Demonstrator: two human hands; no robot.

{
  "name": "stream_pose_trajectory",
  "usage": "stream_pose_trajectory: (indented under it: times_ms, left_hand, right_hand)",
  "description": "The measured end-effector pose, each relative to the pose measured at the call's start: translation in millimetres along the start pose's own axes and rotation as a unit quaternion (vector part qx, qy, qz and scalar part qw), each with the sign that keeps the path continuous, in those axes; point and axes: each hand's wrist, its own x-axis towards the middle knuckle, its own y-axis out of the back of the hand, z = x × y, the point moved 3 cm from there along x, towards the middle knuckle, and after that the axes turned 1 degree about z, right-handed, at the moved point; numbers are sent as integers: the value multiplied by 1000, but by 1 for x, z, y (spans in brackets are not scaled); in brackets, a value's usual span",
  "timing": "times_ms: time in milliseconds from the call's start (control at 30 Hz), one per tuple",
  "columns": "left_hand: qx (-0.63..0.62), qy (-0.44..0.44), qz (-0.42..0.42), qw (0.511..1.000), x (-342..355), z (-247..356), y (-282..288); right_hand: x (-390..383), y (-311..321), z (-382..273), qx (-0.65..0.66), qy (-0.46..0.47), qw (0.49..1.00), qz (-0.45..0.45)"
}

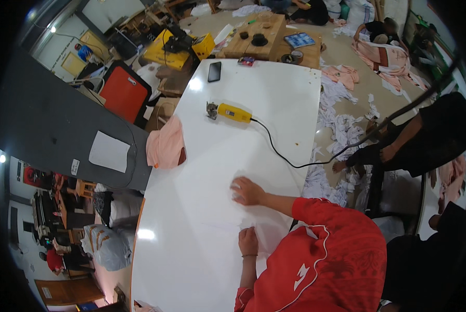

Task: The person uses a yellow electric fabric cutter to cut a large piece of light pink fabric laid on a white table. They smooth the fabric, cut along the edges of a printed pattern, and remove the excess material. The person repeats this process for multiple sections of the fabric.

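My right hand [248, 191] rests on the white tabletop [191, 229], its fingers apart and bent a little, with nothing seen in it. Closer to the lower edge is my left hand [248, 242], a thin band round its wrist. Its fingers are closed, and what they hold, if anything, is hidden. Faint white creases lie beside the fingertips, hard to tell from the white surface. Both arms come from red sleeves at the lower right. Beyond my hands lies a yellow handheld cutter [234, 112] with a metal head and a black cord [274, 148].
A black phone [214, 72] lies near the table's far end. Pink cloth [165, 143] hangs at the left edge. The cord runs off over the right edge. White scraps [342, 130] cover the floor there, near a seated person [425, 135]. A wooden table [259, 39] stands beyond.
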Motion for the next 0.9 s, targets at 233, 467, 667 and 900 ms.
stream_pose_trajectory:
  times_ms: [233,467,667,900]
  left_hand:
    - [-136,-12,-61,989,-18,53,-15]
    - [-187,-123,-132,966,-76,79,-85]
    - [-162,-236,-289,914,-77,110,-140]
    - [-83,-209,-394,891,-49,158,-186]
  right_hand:
    - [-93,35,-74,107,-145,955,-234]
    - [-191,90,-96,118,-267,899,-327]
    - [-293,113,-53,246,-441,790,-346]
    - [-344,120,15,338,-466,761,-301]
